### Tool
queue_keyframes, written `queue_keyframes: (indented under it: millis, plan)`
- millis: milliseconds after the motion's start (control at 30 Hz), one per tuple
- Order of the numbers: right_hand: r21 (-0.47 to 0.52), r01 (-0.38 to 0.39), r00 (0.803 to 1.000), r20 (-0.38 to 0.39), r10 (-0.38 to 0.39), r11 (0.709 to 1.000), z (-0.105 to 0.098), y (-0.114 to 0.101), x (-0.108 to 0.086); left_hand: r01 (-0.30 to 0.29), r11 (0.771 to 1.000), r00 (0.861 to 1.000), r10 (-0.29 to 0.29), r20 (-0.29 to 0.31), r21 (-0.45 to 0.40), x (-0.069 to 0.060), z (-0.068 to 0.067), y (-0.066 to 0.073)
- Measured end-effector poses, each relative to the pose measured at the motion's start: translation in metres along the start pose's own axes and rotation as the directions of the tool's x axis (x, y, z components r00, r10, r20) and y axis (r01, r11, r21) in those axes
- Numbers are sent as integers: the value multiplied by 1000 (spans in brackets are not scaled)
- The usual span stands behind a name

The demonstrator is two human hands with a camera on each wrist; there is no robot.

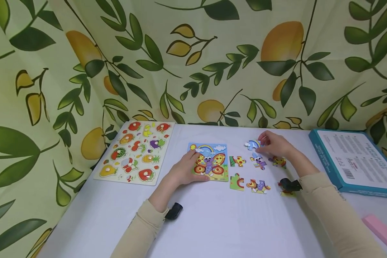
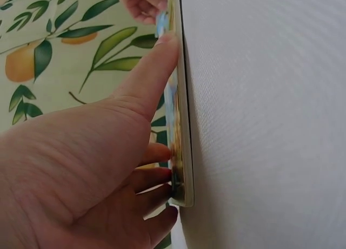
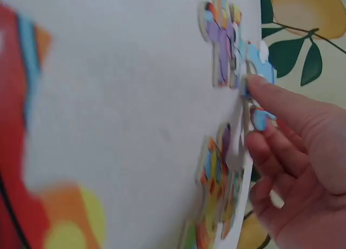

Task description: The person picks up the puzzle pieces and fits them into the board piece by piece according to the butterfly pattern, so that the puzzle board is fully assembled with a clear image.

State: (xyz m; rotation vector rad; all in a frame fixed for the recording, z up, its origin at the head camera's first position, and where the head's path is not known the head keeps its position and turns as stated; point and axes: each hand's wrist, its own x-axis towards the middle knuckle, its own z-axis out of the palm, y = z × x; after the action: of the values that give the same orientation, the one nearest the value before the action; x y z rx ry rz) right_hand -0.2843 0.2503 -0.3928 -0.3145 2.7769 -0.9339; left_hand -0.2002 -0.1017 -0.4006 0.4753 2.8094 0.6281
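A butterfly picture board [image 1: 218, 168] lies flat in the middle of the table. My left hand [image 1: 182, 170] rests on its left side, the thumb along the lower edge and the fingers toward the upper left. In the left wrist view the straight thumb [image 2: 148, 76] lies on the board's face. Right of the board, my right hand [image 1: 275, 145] pinches a blue puzzle piece [image 1: 252, 144] with a white cloud, at the far end of the loose pieces. Near it lie a butterfly-head piece [image 1: 258, 162] and a red-and-yellow wing piece [image 1: 278, 162], partly covered by the hand's wrist.
Other loose pieces include a green wing piece [image 1: 237, 182] and a purple body piece [image 1: 258, 186]. A fruit peg board [image 1: 135, 150] lies at left. A blue-edged box [image 1: 354, 161] and a pink block [image 1: 380, 230] sit at right. A patterned curtain [image 1: 193, 64] hangs behind.
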Motion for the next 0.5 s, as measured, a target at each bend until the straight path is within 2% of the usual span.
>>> queue_keyframes:
  millis: [167, 333, 500]
  plan:
    - [143, 0, 996, -86, 12, 990, 12, -15, 5, -10, 1000, 1000, 10, 5, 23, 1, 0, 0]
    - [330, -39, 999, -12, 45, 943, 36, -53, 17, -10, 1000, 1000, 9, 18, 28, 0, -2, 1]
    - [390, -97, 995, 62, 79, 916, 63, -85, 30, -8, 1000, 999, 8, 34, 21, 0, -2, 1]
